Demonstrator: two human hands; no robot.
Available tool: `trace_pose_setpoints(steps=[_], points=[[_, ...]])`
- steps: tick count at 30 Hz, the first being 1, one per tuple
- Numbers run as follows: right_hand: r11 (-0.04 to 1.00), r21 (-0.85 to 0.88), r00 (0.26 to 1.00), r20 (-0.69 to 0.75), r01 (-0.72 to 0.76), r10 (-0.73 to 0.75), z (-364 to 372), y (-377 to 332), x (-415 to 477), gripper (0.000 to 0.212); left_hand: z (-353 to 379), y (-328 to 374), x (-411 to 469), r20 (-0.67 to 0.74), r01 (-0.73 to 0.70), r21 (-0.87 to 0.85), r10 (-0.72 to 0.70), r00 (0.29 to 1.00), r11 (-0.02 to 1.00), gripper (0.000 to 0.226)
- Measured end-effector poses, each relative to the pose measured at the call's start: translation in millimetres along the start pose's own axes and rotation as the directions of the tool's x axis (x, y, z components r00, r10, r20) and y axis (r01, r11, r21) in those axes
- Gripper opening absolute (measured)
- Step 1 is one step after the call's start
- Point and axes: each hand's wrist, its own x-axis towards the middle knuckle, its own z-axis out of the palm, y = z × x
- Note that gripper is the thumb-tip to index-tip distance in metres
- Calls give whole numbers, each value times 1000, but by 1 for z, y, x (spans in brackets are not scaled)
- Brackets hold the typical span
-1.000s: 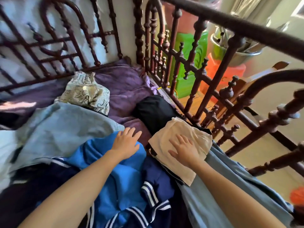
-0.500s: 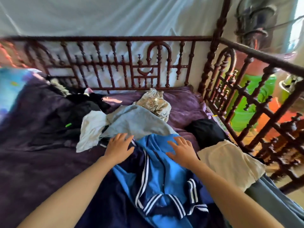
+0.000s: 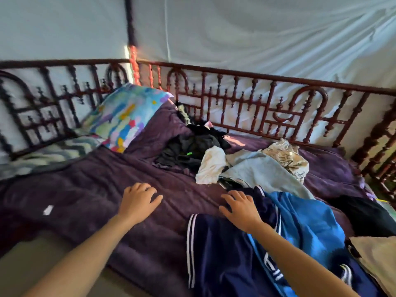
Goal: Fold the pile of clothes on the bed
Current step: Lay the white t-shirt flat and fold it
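Observation:
A pile of clothes lies on the purple bed cover. Nearest me is a navy and blue garment with white stripes. Behind it lie a pale grey-blue garment, a white cloth, a patterned cream cloth and dark clothes. A folded beige piece and a black garment sit at the right. My right hand rests with spread fingers on the navy garment's edge. My left hand hovers over or rests on the bare cover, fingers relaxed, holding nothing.
A dark red turned-wood railing runs along the back and right side of the bed. A colourful pillow leans at the back left, with a striped blanket beside it. A white net hangs behind the railing.
The view has swung left. My right hand left the folded beige piece and came onto the navy and blue garment. My left hand moved off the clothes to the bare purple cover.

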Motion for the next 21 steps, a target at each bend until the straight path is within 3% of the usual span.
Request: trace_pose_setpoints(steps=[2,3,6,8,11,14,18,21], points=[[998,20,998,24,52,-53,5,-34,10,88,-3,-37,-17,-66,41,-49,-44,997,998,47],[998,28,998,25,62,-63,6,-47,15,86,-1,-53,-24,-82,57,-42,-60,995,997,48],[992,37,993,-21,117,-116,15,-77,36,50,4,-88,-40,-109,103,26,-100,989,994,46],[992,23,992,-26,121,-120,19,-91,52,46,2,-106,-43,-101,117,64,-110,989,991,45],[993,52,994,-27,102,-101,23,-107,76,66,-4,-134,-33,-73,132,109,-124,990,985,35],[988,128,996,-45,88,-83,28,-122,111,88,-13,-164,-6,-164,114,139,-90,982,984,26],[972,211,991,-106,106,-85,36,-140,169,53,-28,-204,42,-213,101,177,-62,975,979,41],[959,280,996,-88,49,-25,43,-155,214,45,-32,-238,75,-196,84,199,-45,980,976,44]])
